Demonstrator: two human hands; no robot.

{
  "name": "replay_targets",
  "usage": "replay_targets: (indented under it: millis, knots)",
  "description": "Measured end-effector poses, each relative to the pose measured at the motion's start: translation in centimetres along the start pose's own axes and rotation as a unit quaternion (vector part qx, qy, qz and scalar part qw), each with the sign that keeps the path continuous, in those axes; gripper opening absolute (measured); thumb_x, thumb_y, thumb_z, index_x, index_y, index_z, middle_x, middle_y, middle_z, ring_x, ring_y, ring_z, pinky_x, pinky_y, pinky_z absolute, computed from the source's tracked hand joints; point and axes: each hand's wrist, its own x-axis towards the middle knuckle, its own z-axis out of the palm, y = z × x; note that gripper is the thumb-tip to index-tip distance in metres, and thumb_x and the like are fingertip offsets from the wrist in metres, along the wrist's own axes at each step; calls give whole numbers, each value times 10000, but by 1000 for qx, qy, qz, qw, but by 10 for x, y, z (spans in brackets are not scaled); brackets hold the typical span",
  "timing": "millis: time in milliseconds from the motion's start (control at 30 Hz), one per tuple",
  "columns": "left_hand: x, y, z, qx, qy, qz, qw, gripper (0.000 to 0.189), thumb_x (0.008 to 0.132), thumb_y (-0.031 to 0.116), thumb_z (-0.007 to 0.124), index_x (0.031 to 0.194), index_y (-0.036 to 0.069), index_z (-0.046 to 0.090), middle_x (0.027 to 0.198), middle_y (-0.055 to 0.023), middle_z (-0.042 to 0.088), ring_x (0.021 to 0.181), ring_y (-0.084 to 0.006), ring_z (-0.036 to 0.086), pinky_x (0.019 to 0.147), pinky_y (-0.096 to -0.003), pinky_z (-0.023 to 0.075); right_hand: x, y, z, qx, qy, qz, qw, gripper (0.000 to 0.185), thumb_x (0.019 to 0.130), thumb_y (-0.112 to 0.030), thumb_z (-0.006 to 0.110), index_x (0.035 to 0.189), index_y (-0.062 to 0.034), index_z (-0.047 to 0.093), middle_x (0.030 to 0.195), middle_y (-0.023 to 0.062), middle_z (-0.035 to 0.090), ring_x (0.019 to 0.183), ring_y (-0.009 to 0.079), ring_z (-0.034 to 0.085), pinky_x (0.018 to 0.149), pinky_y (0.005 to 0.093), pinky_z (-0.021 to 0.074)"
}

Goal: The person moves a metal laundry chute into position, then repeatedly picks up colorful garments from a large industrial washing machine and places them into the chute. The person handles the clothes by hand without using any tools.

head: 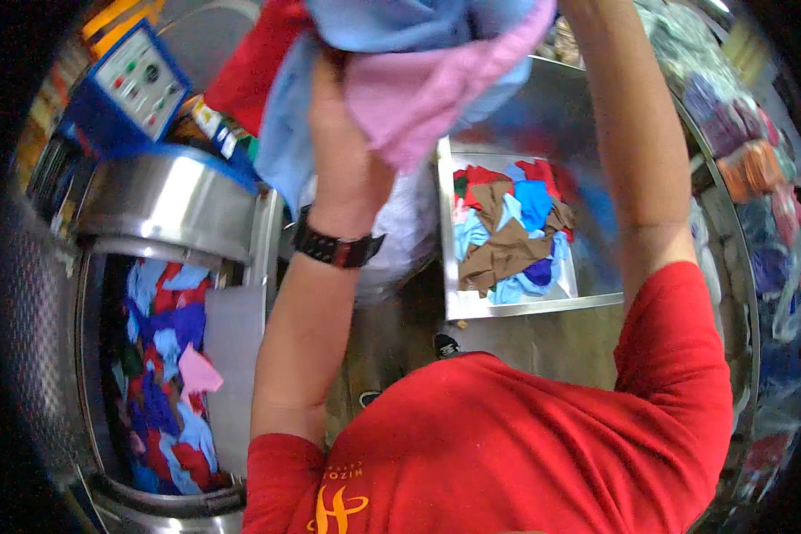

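My left hand (354, 160), with a dark watch strap on its wrist, grips a loose bundle of cloth raised at the top of the view. Light blue cloth (394, 27), pink cloth (420, 100) and red cloth (257, 67) hang in that bundle. The right forearm reaches up past the top edge, so my right hand is out of view. Below the bundle, a stainless steel bin (534, 311) holds a heap of brown, blue and red cloths (507, 247). On the left, mixed coloured cloths (167, 340) fill the opening of a steel drum machine (163, 207).
A blue control box (137, 83) with buttons stands at upper left. The machine's flat metal flap (235, 374) lies beside its opening. Something white (404, 227), partly hidden, sits between machine and bin. Plastic-wrapped bundles (747, 167) line the right side beyond a metal edge.
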Motion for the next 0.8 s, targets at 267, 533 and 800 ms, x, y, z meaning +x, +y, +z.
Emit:
replay_targets:
  millis: [267,533,800]
  knots:
    - [-30,-182,90,-24,37,-316,948,227,1042,131,533,1212,26,643,1144,-70,716,1035,-183,692,915,-346,557,-210,93,-205,-656,6,239,716,291,818,-321,726,956,-71,778,882,207,739,891,341,748,803,451,574]
    - [-53,-247,29,335,-134,-513,779,725,734,53,843,1380,-31,526,1149,-115,657,844,-197,659,695,-295,523,-301,150,-272,-572,235,358,700,546,661,-476,898,971,-53,746,864,110,753,824,239,718,799,382,555]
    - [-71,-190,-10,340,-130,-502,785,542,897,207,800,1367,16,608,1341,-124,628,1133,-192,650,856,-325,558,-280,125,-263,-537,289,327,722,406,898,-441,760,803,-47,737,672,89,687,595,174,643,569,387,495]
